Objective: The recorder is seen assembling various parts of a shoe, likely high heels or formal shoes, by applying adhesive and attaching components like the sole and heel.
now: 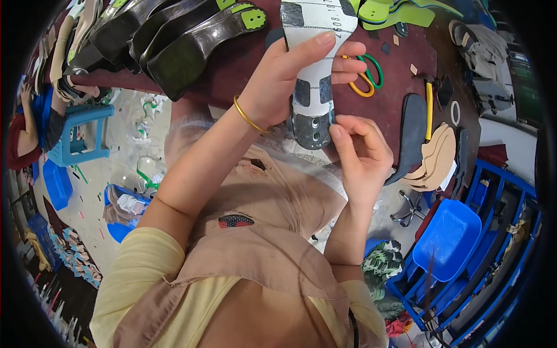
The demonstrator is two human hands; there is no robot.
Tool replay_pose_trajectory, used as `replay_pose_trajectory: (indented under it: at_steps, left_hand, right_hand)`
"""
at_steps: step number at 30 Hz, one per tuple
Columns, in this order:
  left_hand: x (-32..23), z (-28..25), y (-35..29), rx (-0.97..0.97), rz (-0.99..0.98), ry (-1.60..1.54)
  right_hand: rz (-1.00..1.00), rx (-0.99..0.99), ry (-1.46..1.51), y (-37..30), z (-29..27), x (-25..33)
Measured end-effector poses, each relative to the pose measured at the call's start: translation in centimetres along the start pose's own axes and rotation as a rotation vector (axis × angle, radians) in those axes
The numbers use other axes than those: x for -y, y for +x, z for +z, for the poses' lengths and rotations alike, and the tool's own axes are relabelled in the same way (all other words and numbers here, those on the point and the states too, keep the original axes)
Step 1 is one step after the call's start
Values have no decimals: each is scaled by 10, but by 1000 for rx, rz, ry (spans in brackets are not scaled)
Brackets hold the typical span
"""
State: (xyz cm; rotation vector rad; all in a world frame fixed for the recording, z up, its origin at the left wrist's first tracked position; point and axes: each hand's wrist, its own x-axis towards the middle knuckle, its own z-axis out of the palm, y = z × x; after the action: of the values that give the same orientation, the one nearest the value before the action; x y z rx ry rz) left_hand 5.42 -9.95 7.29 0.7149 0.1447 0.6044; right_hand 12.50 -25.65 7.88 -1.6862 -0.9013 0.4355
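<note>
My left hand [290, 75] is closed round a shoe last [314, 95], its thumb flat on the white face and its fingers past the right edge. That face is white with dark patches and drawn lines; the dark rounded end nearest me has two metal-rimmed holes. My right hand [364, 142] is at the right edge of this end, thumb and forefinger pinched together. A thin bluish bit shows by the fingertips, too small to name. Just beyond my left fingers lie scissors [370, 86] with green and yellow-orange handles, their blades hidden.
Shiny black shoe forms [180, 58] crowd the table's left. Green insoles [400, 13] lie at the back. Rightward are a dark sole [411, 130], a yellow-handled hammer [429, 110], tan insoles [435, 159] and a white ring [455, 113]. A blue tub [447, 240] and blue stool [81, 138] flank me.
</note>
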Motion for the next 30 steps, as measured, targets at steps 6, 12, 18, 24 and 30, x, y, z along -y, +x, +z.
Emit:
replay_pose_trajectory:
  at_steps: [6,12,18,24,30]
  left_hand:
    - [3,3,-4,-54,63,81]
    - [1,3,-7,-69,50,120]
    - [-1,-1,-8,-12,11,235]
    - [1,1,-12,-11,-44,204]
    - [3,1,-13,22,-34,364]
  right_hand:
    - [-229,35,-417,2,4,8]
    - [-149,121,-347,2,10,3]
    - [365,229,435,1,0,-9]
    - [212,90,289,7,-4,-1]
    - [-108,108,-326,7,8,5]
